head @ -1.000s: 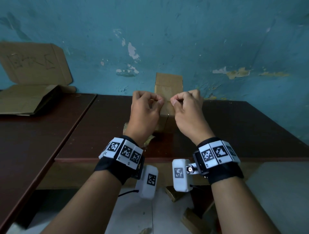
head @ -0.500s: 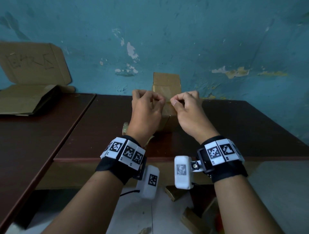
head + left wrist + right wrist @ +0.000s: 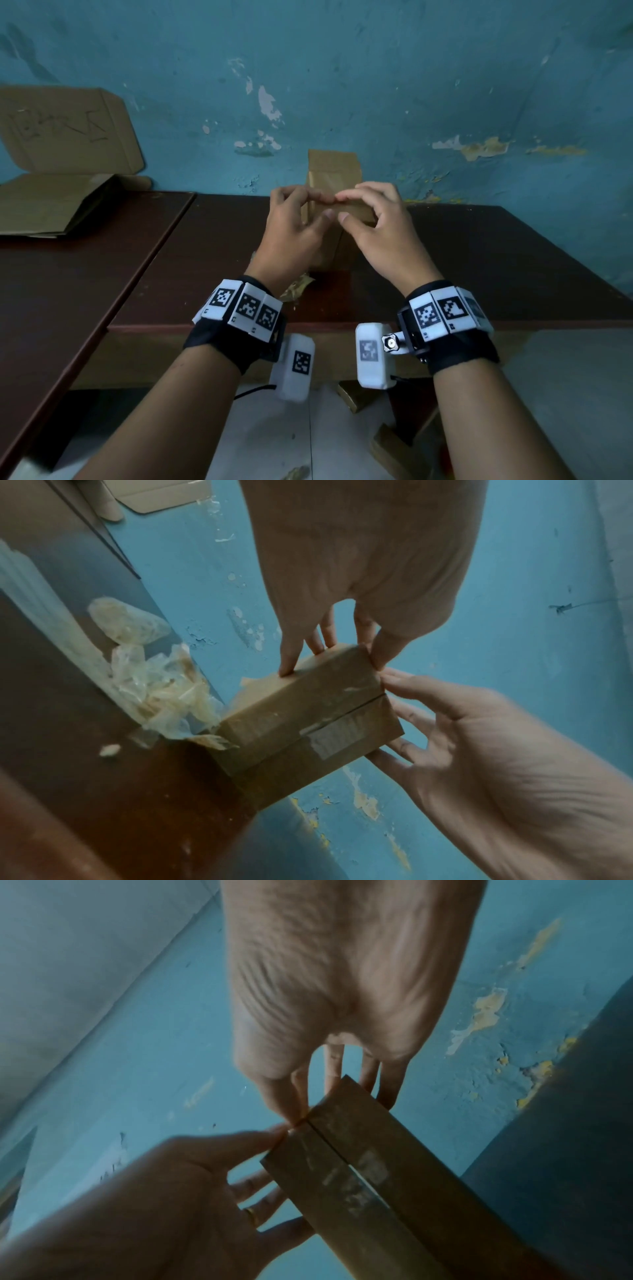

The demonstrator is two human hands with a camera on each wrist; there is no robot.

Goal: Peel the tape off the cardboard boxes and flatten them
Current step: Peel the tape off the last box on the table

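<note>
A small brown cardboard box (image 3: 334,255) stands on the dark table (image 3: 479,257) close to the blue wall. My left hand (image 3: 318,205) and right hand (image 3: 346,205) meet at its top. Each grips the top edge, thumb on the near face and fingers behind. In the left wrist view the left hand (image 3: 330,665) spans one flap while the right hand (image 3: 397,696) holds the corner by the seam. A short strip of tape (image 3: 325,741) still crosses the seam. In the right wrist view both thumbs meet at the seam's end: the right hand (image 3: 339,1104) above and the left hand (image 3: 270,1164) below.
A crumpled heap of peeled tape (image 3: 161,696) lies on the table left of the box. Flattened cardboard (image 3: 51,202) rests on the neighbouring table at the left, one flap (image 3: 68,126) leaning on the wall. Cardboard scraps (image 3: 352,394) lie on the floor below.
Both hands were curled tight, pinching at the box's top. Now their fingers are spread around the top edge, index fingertips touching over it.
</note>
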